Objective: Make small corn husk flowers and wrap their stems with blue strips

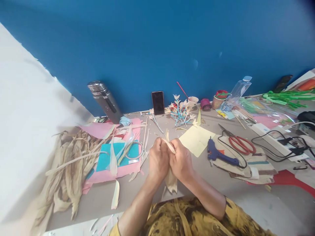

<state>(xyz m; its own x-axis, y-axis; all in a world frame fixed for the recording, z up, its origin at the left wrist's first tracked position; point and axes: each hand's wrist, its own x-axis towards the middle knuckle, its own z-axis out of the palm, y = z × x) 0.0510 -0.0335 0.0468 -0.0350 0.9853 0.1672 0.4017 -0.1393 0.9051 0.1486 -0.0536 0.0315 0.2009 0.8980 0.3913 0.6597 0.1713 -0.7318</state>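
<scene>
My left hand and my right hand are pressed close together above the front of the table. Both are closed on a pale strip of dried husk, which crosses between the thumbs. Under them, a wider piece of dried husk hangs toward the table edge; whether it is joined to the strip is hidden by the hands. Just beyond the hands stands a bunch of small husk flowers with blue stems. A pale yellow paper sheet lies to the right.
Dried husks are heaped at left beside blue-green paper. A dark flask and a phone stand at the back. On the right lie a blue glue gun, red-handled scissors and a white power strip with black cords.
</scene>
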